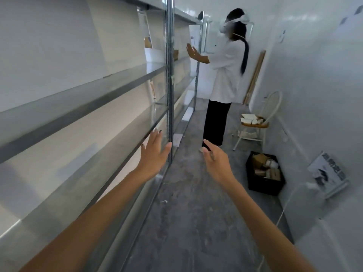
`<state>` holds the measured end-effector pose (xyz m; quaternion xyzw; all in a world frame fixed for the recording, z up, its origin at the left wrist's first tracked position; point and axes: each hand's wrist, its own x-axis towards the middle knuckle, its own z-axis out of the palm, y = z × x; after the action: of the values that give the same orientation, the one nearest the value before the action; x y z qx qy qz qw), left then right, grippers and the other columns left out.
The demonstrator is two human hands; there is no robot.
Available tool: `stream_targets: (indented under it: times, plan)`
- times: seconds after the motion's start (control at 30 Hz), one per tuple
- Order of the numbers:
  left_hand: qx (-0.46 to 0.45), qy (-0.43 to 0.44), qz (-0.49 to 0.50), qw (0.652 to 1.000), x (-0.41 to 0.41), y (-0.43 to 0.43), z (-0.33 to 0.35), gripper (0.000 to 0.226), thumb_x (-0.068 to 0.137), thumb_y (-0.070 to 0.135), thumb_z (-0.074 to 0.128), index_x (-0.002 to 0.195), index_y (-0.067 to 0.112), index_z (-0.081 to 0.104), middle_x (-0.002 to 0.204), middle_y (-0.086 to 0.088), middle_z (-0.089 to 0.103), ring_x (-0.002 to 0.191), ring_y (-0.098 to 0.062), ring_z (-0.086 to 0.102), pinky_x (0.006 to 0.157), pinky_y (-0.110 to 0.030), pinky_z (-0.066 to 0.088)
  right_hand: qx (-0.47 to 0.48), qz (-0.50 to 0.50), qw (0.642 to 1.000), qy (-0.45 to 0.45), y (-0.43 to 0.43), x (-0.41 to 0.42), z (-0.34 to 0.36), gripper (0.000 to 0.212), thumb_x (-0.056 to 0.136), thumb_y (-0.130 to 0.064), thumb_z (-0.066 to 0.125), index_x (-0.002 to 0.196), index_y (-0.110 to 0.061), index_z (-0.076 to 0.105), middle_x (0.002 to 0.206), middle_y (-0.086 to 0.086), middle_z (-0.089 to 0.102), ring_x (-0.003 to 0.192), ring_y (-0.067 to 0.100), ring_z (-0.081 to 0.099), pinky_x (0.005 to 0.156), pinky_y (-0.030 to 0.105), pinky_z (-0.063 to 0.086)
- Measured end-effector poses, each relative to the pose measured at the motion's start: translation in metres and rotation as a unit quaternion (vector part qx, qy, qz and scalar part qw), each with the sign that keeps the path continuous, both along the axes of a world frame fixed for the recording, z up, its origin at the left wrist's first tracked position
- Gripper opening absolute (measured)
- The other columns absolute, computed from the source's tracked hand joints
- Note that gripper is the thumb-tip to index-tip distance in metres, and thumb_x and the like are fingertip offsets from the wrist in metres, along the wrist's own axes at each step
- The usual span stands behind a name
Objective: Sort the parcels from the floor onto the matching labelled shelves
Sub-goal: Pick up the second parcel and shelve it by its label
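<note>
Metal shelves (102,91) run along the left wall, and their near bays hold nothing. A black crate (265,185) with several brown and white parcels (268,168) stands on the floor at the right wall. My left hand (155,154) is stretched forward with fingers spread, close to the shelf upright (170,95), holding nothing. My right hand (215,158) reaches forward over the aisle, fingers apart and empty. A few parcels (155,54) stand on the far shelf bays.
Another person (225,75) in a white top and headset stands in the aisle ahead, hands raised at the far shelves. A white chair (259,118) with small boxes stands by the right wall. A leaning sign (328,173) and a white cable (282,211) lie at right.
</note>
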<state>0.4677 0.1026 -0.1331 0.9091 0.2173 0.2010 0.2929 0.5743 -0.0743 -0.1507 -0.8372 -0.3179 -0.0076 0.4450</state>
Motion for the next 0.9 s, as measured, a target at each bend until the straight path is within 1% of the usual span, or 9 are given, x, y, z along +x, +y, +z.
stream_targets:
  times: [0.07, 0.17, 0.3, 0.33, 0.4, 0.47, 0.53, 0.67, 0.9]
  plan:
    - [-0.006, -0.005, -0.016, 1.0, 0.029, -0.007, -0.004, 0.061, 0.098, 0.04, 0.033, 0.15, 0.013, 0.015, 0.16, -0.003, 0.006, 0.148, -0.015, 0.002, 0.119, -0.049, 0.006, 0.003, -0.024, 1.0, 0.014, -0.015, 0.026, -0.002, 0.047, 0.098, -0.04, 0.037, 0.141, -0.02, 0.04, 0.131, 0.011, 0.056, 0.126, 0.026, 0.048, 0.105, 0.042, 0.039]
    - [-0.012, 0.002, -0.034, 0.999, 0.069, -0.018, -0.006, 0.061, 0.098, 0.042, 0.032, 0.15, 0.015, 0.013, 0.16, 0.0, 0.006, 0.147, -0.013, 0.003, 0.119, -0.047, 0.002, 0.027, -0.057, 0.998, 0.028, -0.035, 0.062, 0.0, 0.047, 0.098, -0.037, 0.038, 0.142, -0.02, 0.04, 0.134, 0.007, 0.054, 0.127, 0.021, 0.046, 0.107, 0.037, 0.037]
    - [0.017, 0.014, -0.047, 0.999, 0.116, -0.027, -0.011, 0.06, 0.099, 0.042, 0.03, 0.15, 0.017, 0.012, 0.16, 0.001, 0.003, 0.147, -0.014, 0.001, 0.116, -0.048, 0.001, 0.052, -0.091, 0.993, 0.049, -0.056, 0.107, -0.005, 0.046, 0.099, -0.033, 0.037, 0.142, -0.015, 0.039, 0.136, 0.009, 0.053, 0.126, 0.023, 0.048, 0.099, 0.027, 0.036]
    - [0.028, 0.021, -0.045, 0.998, 0.126, -0.027, -0.014, 0.06, 0.098, 0.043, 0.029, 0.15, 0.018, 0.011, 0.16, 0.002, 0.0, 0.147, -0.015, -0.001, 0.116, -0.049, 0.0, 0.054, -0.096, 0.992, 0.053, -0.06, 0.117, -0.007, 0.047, 0.099, -0.034, 0.036, 0.142, -0.015, 0.038, 0.138, 0.008, 0.052, 0.127, 0.022, 0.047, 0.1, 0.026, 0.035]
    - [0.05, 0.038, -0.033, 0.997, 0.146, -0.025, -0.023, 0.061, 0.098, 0.045, 0.027, 0.15, 0.02, 0.006, 0.16, 0.002, -0.008, 0.147, -0.016, -0.006, 0.116, -0.052, 0.0, 0.057, -0.105, 0.992, 0.045, -0.068, 0.136, -0.015, 0.051, 0.098, -0.042, 0.033, 0.142, -0.017, 0.038, 0.143, 0.004, 0.047, 0.132, 0.02, 0.042, 0.11, 0.033, 0.033]
    - [0.064, 0.053, -0.018, 0.996, 0.162, -0.023, -0.033, 0.064, 0.098, 0.045, 0.026, 0.15, 0.019, 0.0, 0.159, 0.0, -0.013, 0.147, -0.017, -0.01, 0.116, -0.053, 0.001, 0.053, -0.11, 0.992, 0.04, -0.075, 0.152, -0.023, 0.054, 0.098, -0.044, 0.032, 0.144, -0.017, 0.035, 0.147, 0.003, 0.042, 0.136, 0.019, 0.036, 0.113, 0.041, 0.03]
    - [0.055, 0.062, -0.02, 0.996, 0.176, -0.024, -0.042, 0.065, 0.098, 0.046, 0.026, 0.15, 0.019, -0.003, 0.159, 0.0, -0.013, 0.147, -0.017, -0.011, 0.117, -0.053, 0.0, 0.036, -0.118, 0.991, 0.052, -0.079, 0.164, -0.03, 0.055, 0.098, -0.041, 0.033, 0.147, -0.016, 0.028, 0.151, 0.004, 0.035, 0.141, 0.02, 0.028, 0.116, 0.042, 0.024]
    - [0.041, 0.057, -0.032, 0.997, 0.21, -0.025, -0.05, 0.067, 0.098, 0.046, 0.026, 0.15, 0.017, -0.003, 0.16, 0.0, -0.009, 0.147, -0.016, -0.008, 0.117, -0.052, 0.001, 0.014, -0.111, 0.992, 0.057, -0.079, 0.191, -0.037, 0.058, 0.097, -0.044, 0.031, 0.149, -0.019, 0.022, 0.155, 0.003, 0.026, 0.145, 0.021, 0.018, 0.118, 0.045, 0.018]
    - [0.026, 0.084, -0.05, 0.995, 0.28, -0.013, -0.049, 0.064, 0.098, 0.046, 0.021, 0.151, 0.016, 0.0, 0.16, 0.001, -0.005, 0.148, -0.016, 0.0, 0.117, -0.051, -0.003, 0.019, -0.133, 0.989, 0.064, -0.067, 0.246, -0.038, 0.058, 0.098, -0.045, 0.03, 0.148, -0.018, 0.023, 0.156, 0.001, 0.024, 0.145, 0.018, 0.017, 0.118, 0.043, 0.017]
